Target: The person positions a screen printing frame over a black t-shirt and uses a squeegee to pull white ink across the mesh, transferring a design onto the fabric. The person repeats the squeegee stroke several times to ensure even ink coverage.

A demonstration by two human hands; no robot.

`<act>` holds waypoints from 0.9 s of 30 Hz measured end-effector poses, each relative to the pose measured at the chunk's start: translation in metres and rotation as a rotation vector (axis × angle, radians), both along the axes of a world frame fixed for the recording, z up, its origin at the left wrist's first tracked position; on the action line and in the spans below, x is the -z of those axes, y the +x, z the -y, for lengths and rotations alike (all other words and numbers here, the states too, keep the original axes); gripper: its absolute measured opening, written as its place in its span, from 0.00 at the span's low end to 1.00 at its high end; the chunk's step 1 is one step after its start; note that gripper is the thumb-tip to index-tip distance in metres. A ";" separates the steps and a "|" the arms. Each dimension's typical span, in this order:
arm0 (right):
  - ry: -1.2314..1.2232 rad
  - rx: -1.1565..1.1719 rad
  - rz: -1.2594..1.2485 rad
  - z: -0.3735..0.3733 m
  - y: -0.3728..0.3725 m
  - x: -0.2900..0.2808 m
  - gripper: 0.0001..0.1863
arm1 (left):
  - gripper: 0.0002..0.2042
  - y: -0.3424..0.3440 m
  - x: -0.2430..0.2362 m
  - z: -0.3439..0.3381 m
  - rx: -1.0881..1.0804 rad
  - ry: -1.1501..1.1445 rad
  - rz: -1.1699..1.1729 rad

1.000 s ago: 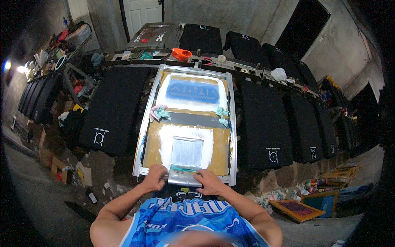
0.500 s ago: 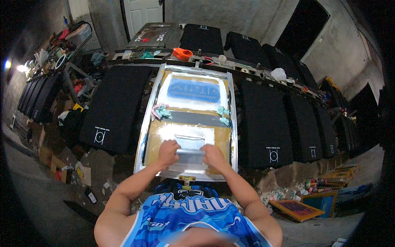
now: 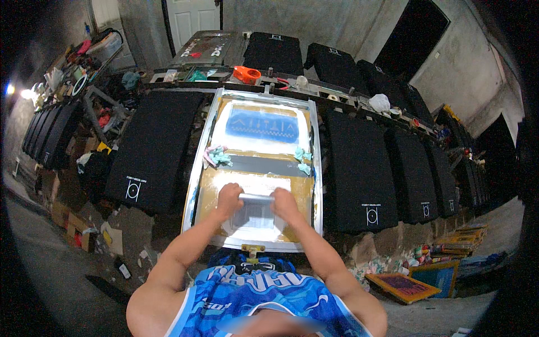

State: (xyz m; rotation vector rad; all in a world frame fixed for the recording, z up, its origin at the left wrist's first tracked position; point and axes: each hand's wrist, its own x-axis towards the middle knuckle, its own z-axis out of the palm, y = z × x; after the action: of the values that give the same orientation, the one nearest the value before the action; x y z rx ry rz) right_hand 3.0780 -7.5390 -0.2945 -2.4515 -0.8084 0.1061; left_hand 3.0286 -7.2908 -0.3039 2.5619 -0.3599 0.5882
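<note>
A printing screen [image 3: 319, 174] in a pale metal frame lies in front of me. My left hand [image 3: 230, 200] and my right hand [image 3: 284, 204] are both closed round the ends of a light-coloured squeegee [image 3: 257, 197], which stands across the screen's near half. Under and in front of it shows a pale, ink-smeared stencil patch [image 3: 254, 217]. On the far half is a blue stencil area [image 3: 263, 124] with a white border. Crumpled pink and mint rags [image 3: 218, 156] rest at the left, and mint ones [image 3: 303, 153] at the right.
Black garments with small white prints lie on boards left [image 3: 154, 146] and right [image 3: 359, 168]. Behind the screen, a long rail holds an orange tape dispenser [image 3: 246, 73] and a white plastic bag [image 3: 379, 102]. Framed screens [image 3: 403, 286] lean at the lower right.
Both hands have moved the squeegee away from me, further up the near half of the screen. More of the stencil patch shows on my side of it.
</note>
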 end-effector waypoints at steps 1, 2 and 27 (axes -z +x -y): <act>0.003 -0.014 0.000 0.004 -0.019 -0.002 0.14 | 0.12 -0.020 0.001 0.002 0.005 -0.009 -0.006; -0.015 -0.038 -0.006 0.009 -0.041 -0.005 0.15 | 0.11 -0.040 0.000 0.004 0.042 -0.017 -0.012; -0.077 -0.216 -0.036 0.029 -0.086 -0.022 0.17 | 0.11 -0.107 -0.002 0.011 0.136 -0.068 -0.031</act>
State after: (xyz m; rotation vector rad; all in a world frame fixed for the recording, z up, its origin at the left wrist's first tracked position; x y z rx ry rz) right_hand 2.9918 -7.5679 -0.2724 -2.4184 -1.0688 0.2653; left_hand 2.9217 -7.3021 -0.3016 2.4559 -0.4907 0.5011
